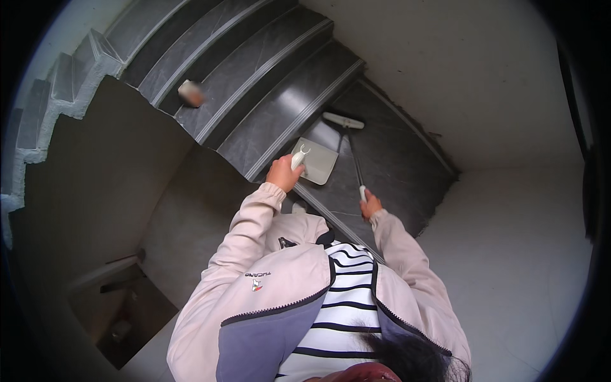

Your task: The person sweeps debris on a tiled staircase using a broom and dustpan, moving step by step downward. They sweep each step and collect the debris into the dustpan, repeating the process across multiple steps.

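My left hand [284, 173] grips the pale upright handle [299, 158] of a dustpan, its top ending in a small fork. Below that hand the light-grey dustpan [319, 162] sits on the dark tiled landing, beside the lowest step in view. In my right hand [371, 205] is the white grip of a broom [354, 153], held by the end of its dark thin shaft. The broom's white head [343, 120] is down at the landing near the step, beyond the dustpan and apart from it. Its bristles are hard to make out.
Grey tiled stairs [286, 102] with ribbed nosings rise to the upper left. A small blurred object [192, 93] rests on one step. The stairs' left side is an open edge over a drop. A pale wall [429, 86] bounds the landing on the right.
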A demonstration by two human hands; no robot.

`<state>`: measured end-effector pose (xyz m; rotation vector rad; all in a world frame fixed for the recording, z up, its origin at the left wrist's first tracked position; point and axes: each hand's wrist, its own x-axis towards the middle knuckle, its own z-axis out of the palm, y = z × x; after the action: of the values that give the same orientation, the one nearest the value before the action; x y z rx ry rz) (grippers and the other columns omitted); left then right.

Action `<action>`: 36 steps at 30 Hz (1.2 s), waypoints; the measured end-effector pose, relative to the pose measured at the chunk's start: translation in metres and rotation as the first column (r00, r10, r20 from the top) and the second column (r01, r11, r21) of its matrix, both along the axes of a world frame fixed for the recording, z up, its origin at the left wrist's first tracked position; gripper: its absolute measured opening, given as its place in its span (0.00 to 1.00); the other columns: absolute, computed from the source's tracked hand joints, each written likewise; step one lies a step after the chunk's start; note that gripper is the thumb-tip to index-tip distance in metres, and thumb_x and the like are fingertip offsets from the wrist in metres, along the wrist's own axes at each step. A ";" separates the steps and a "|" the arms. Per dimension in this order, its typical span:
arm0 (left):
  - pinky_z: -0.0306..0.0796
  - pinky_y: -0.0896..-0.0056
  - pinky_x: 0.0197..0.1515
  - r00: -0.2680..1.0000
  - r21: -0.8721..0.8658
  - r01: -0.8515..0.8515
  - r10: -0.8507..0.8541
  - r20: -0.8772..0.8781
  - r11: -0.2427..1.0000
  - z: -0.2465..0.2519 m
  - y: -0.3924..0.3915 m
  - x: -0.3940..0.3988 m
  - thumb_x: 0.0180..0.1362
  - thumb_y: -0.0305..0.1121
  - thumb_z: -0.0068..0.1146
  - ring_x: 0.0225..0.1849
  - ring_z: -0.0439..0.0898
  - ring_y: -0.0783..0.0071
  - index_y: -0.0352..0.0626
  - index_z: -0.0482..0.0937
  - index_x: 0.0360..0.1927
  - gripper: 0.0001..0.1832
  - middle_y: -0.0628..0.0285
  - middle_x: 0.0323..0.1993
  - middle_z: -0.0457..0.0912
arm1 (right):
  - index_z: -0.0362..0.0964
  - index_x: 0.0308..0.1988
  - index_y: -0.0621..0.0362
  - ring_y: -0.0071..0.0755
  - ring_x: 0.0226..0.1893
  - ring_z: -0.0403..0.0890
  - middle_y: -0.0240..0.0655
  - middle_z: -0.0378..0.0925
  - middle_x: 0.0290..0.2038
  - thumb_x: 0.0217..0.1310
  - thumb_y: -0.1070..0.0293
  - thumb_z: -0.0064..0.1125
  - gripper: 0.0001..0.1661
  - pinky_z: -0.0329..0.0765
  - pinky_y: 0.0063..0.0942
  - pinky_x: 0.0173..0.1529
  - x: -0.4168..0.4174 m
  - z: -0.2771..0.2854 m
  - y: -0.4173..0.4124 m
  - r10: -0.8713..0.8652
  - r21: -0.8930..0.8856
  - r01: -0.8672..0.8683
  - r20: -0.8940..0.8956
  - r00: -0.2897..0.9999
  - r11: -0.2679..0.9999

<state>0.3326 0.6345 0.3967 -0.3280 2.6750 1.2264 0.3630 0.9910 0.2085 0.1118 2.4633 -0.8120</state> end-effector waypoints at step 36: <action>0.72 0.44 0.40 0.999 0.030 -0.046 0.046 0.002 0.999 0.012 0.021 -0.004 0.54 0.41 0.64 0.40 0.79 0.37 0.36 0.78 0.35 0.17 0.40 0.33 0.81 | 0.63 0.64 0.61 0.49 0.31 0.86 0.53 0.83 0.33 0.59 0.65 0.55 0.34 0.82 0.41 0.39 -0.142 -0.027 -0.011 -0.067 0.177 0.090 -0.135 0.989 0.980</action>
<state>0.3287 0.6559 0.4088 -0.3877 2.6598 1.2773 0.2208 0.9796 0.1812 0.2319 2.6671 -0.6412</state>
